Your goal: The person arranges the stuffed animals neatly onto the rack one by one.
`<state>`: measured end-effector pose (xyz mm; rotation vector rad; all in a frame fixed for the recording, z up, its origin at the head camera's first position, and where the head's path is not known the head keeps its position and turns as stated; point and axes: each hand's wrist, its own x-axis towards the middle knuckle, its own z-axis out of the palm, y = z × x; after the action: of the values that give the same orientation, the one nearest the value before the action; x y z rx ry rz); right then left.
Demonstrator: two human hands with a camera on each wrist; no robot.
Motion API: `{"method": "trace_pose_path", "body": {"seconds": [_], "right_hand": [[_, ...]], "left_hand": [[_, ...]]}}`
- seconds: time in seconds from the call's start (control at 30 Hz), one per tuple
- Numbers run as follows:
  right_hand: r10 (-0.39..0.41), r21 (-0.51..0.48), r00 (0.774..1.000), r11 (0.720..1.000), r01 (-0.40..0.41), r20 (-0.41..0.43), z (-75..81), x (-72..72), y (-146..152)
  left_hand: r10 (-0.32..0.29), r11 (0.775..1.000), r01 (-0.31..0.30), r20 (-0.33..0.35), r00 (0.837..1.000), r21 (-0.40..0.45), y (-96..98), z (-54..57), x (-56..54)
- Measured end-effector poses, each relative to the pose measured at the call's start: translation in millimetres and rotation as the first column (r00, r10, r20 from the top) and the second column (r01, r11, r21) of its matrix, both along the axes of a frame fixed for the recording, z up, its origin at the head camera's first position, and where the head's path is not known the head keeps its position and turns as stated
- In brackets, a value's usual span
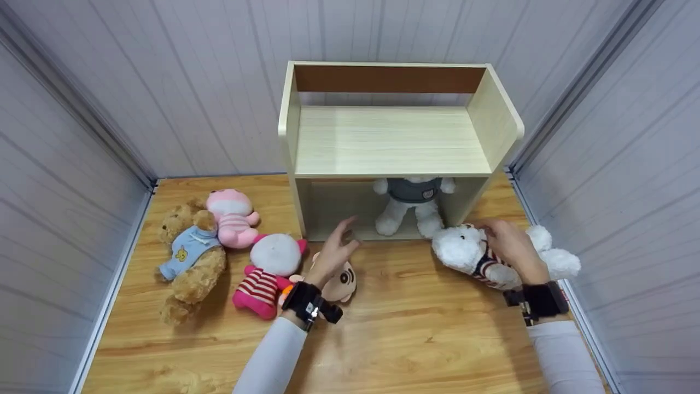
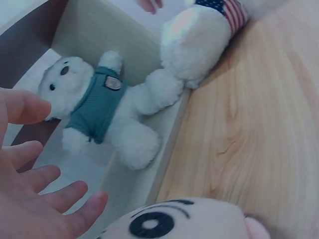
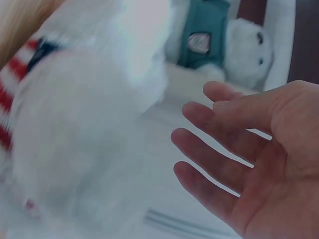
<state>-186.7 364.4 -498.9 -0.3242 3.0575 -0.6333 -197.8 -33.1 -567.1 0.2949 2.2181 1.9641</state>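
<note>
My left hand point(image 1: 332, 256), fingers spread and holding nothing, hovers before the lower opening of a pale wooden shelf point(image 1: 391, 139). Inside that lower compartment sits a white teddy bear in a dark green-grey shirt point(image 2: 99, 107); the shelf board hides most of its head in the head view. Below my left wrist lies a doll with a round face and thick eyebrows point(image 1: 345, 280), partly covered by the arm. My right hand point(image 1: 509, 243) is above a white plush toy in a striped sweater point(image 1: 456, 249), lying on its side. In the right wrist view, its loosely bent fingers point(image 3: 199, 184) stand apart from the fur.
To the left lie a brown teddy bear in a blue hoodie point(image 1: 194, 246), a pink plush toy point(image 1: 232, 219) and a plush toy in a red-striped top point(image 1: 268, 273). Panelled walls point(image 1: 219, 82) enclose the wooden floor point(image 1: 404, 328) at the back and sides.
</note>
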Motion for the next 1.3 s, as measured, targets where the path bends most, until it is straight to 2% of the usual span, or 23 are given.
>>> {"method": "trace_pose_path", "body": {"seconds": [0.1, 0.23, 0.4, 0.57, 0.67, 0.8, 0.93, 1.2, 1.3], "right_hand": [[-0.035, 0.019, 0.999, 0.999, 0.035, 0.015, -3.1, -2.2, 12], [-0.084, 0.043, 0.993, 0.996, 0.081, 0.078, -6.6, -6.5, 24], [-0.066, 0.051, 0.985, 0.997, 0.059, 0.159, -10.7, -12.9, 34], [-0.03, 0.018, 0.975, 0.999, 0.027, 0.218, -15.8, -16.4, 42], [-0.002, -0.019, 0.96, 1.0, 0.008, 0.28, -19.2, -16.5, 43], [0.027, -0.051, 0.925, 0.999, -0.009, 0.38, -23.4, -15.8, 44], [0.056, -0.068, 0.897, 0.997, -0.03, 0.439, -27.1, -15.2, 41], [0.108, -0.092, 0.872, 0.993, -0.072, 0.478, -40.4, -13.1, 31], [0.104, -0.063, 0.865, 0.994, -0.084, 0.491, -45.2, -10.5, 29]], "left_hand": [[0.019, 1.0, -0.019, 0.01, 1.0, -0.008, -6.5, 1.7, 0.7], [0.036, 0.999, -0.036, 0.015, 0.999, -0.002, -12.3, 3.8, 2.0], [0.038, 0.999, -0.039, 0.017, 0.999, 0.015, -15.1, 2.5, 3.5], [0.013, 0.998, -0.015, 0.027, 1.0, 0.055, -16.4, 0.0, 5.8], [-0.005, 0.997, 0.002, 0.035, 0.999, 0.072, -17.8, -1.2, 6.9], [-0.016, 0.997, 0.011, 0.06, 0.998, 0.078, -19.9, -1.6, 8.7], [-0.021, 0.997, 0.015, 0.081, 0.997, 0.075, -21.8, -1.5, 9.7], [-0.037, 0.996, 0.03, 0.087, 0.996, 0.079, -23.5, -2.9, 11.7], [-0.044, 0.997, 0.037, 0.085, 0.995, 0.074, -23.7, -3.2, 12.6]]}}
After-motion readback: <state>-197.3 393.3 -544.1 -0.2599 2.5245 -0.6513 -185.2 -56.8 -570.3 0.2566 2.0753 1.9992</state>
